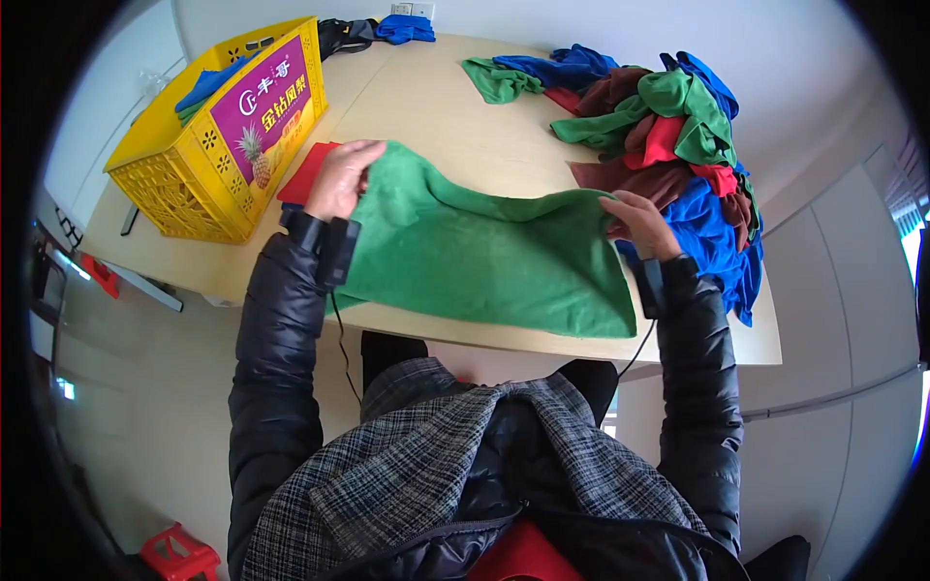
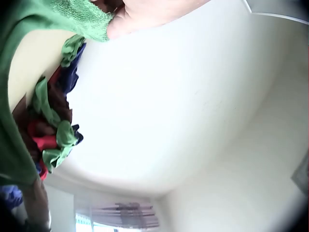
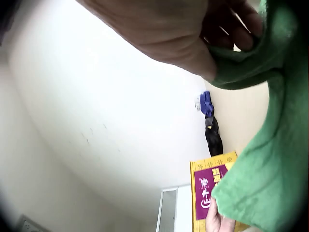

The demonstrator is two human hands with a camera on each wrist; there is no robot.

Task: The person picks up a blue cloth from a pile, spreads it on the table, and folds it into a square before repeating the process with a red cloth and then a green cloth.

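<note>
A green towel [image 1: 484,252] is spread between my two hands over the front of the table, its upper edge sagging in the middle. My left hand [image 1: 341,182] pinches its upper left corner; the left wrist view has the thumb [image 2: 126,21] against the terry cloth. At the upper right corner, my right hand [image 1: 641,223] grips the towel between thumb and fingers, seen close in the right wrist view with the cloth [image 3: 256,67] folded there. The lower edge hangs near the table's front edge. Behind my left hand lies a red cloth [image 1: 308,174], partly hidden.
A yellow crate [image 1: 184,194] with a pineapple label stands at the left, holding blue and green cloths. A heap of green, red, brown and blue cloths [image 1: 678,126] covers the right side. Black and blue items [image 1: 405,29] lie at the back by a wall socket.
</note>
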